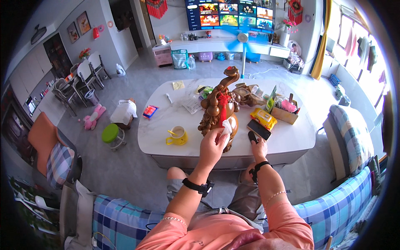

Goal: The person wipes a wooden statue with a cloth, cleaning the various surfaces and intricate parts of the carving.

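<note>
My left hand (213, 144) pinches a crumpled white tissue or wipe (227, 128) in front of a carved brown wooden gourd ornament (231, 109). A red tassel (223, 104) hangs on the ornament, which stands upright on the marble-patterned coffee table (187, 150). Whether the tissue touches the wood I cannot tell. At the table's near edge my right hand (259, 149) has its fingers around the near end of a black remote control (252, 136). Just beyond it lie a dark smartphone (259, 130) and a yellow pack of wet wipes (263, 118).
A yellow mug (177, 136) with a spoon stands left on the table, near a red-and-blue packet (150, 111). At right is a box of odds and ends (285, 115). A blue-bladed fan (243, 38) stands beyond. A green stool (110, 132) sits on the floor.
</note>
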The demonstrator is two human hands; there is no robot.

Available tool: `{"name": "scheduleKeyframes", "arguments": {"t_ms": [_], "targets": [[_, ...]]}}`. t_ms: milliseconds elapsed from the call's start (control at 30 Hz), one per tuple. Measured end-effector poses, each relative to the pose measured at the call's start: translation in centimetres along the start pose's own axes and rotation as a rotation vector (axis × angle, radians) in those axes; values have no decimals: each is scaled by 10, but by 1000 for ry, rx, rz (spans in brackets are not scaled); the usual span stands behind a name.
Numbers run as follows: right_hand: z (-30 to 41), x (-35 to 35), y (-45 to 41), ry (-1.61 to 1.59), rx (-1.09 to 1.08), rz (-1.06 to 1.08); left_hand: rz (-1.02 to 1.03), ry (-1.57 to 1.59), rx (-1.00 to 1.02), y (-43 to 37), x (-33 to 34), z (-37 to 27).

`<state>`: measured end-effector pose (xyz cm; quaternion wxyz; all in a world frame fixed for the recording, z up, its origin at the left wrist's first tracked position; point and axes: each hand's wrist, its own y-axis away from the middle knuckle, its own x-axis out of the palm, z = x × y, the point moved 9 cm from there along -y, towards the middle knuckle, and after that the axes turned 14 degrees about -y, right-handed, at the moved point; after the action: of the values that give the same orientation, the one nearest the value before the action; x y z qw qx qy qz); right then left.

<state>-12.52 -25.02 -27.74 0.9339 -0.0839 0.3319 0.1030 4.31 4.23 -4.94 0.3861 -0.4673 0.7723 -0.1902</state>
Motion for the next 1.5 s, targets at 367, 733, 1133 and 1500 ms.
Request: {"name": "scheduleKeyframes", "arguments": {"t_ms": [367, 733, 1133, 1500], "targets": [[0, -1, 24, 14, -182, -11, -292, -160, 138, -101, -49, -29], [-1, 1, 26, 47, -223, -2, -327, -480, 513, -102, 1, -40], [-30, -5, 21, -617, -83, 4, -249, -352, -177, -161, 14, 13], [-11, -5, 55, -1488, 262, 376, -174, -479, -46, -183, 20, 18]]}}
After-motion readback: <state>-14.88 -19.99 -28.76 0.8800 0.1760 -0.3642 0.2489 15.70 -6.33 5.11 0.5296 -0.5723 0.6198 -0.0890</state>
